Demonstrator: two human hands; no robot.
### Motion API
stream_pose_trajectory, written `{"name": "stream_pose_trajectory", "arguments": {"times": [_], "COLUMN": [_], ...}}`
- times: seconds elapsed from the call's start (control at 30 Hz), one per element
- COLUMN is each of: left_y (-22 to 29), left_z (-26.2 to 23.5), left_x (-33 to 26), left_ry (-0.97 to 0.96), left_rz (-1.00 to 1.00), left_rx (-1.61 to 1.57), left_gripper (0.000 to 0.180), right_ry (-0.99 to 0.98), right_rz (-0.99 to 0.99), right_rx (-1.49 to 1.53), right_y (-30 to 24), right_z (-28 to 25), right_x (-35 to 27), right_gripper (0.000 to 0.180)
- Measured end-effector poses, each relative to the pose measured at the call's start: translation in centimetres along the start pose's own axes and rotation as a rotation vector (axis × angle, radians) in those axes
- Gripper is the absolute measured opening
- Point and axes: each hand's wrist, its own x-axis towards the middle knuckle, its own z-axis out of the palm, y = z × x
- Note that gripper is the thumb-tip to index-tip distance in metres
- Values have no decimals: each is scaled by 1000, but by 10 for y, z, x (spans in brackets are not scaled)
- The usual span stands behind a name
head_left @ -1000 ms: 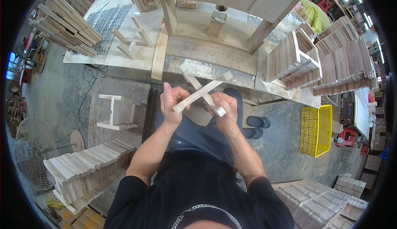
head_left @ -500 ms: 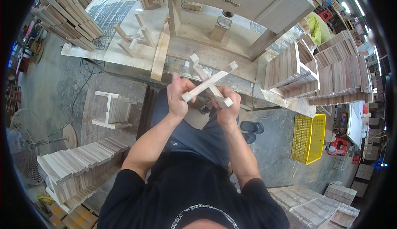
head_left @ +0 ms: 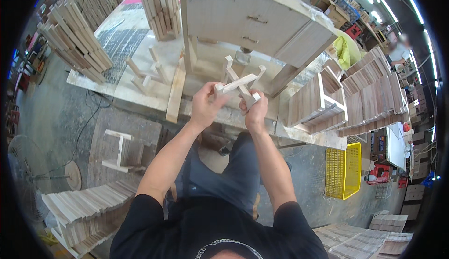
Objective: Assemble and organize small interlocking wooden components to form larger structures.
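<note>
A pale wooden frame (head_left: 239, 84) made of crossed bars, with short square posts at their ends, is held up in front of me. My right hand (head_left: 256, 111) is closed around its near right end. At the left end, the fingers of my left hand (head_left: 205, 104) are curled against a post, slightly smeared by motion. The frame is tilted above the front edge of the workbench (head_left: 159, 101). A similar small wooden frame (head_left: 148, 74) stands on the bench to the left, beside a long wooden board (head_left: 176, 93).
A wooden cabinet (head_left: 224, 13) stands at the back of the bench. Stacked wooden frames (head_left: 318, 102) sit on the right, upright strips (head_left: 75, 44) on the left. A yellow crate (head_left: 343, 170) and a fan (head_left: 28, 177) are on the floor. More stacked pieces (head_left: 89, 203) lie lower left.
Both hands and the crossed frame have moved up, further over the bench, and the frame has turned. The left thumb, raised before, is now down by the post. The whole view has shifted.
</note>
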Motion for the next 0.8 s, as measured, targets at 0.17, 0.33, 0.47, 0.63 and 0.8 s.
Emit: {"name": "stream_pose_trajectory", "arguments": {"times": [0.17, 0.33, 0.47, 0.63, 0.8], "left_y": [-16, -31, -37, -44, -37], "left_z": [-6, -3, -2, -5, -6], "left_x": [51, 104, 116, 119, 120], "left_ry": [10, -67, -133, -127, -137], "left_rz": [88, 111, 150, 213, 226], "left_rx": [362, 409, 535, 531, 500], "left_gripper": [23, 27, 26, 27, 27], "right_ry": [36, 146, 109, 178, 122], "right_rz": [29, 4, -47, -231, -319], "right_rx": [33, 4, -55, -361, -605], "right_y": [-4, 0, 1, 11, 26], "right_z": [13, 23, 16, -15, -74], "right_x": [50, 92, 104, 64, -43], "right_gripper": [37, 43, 49, 58, 47]}}
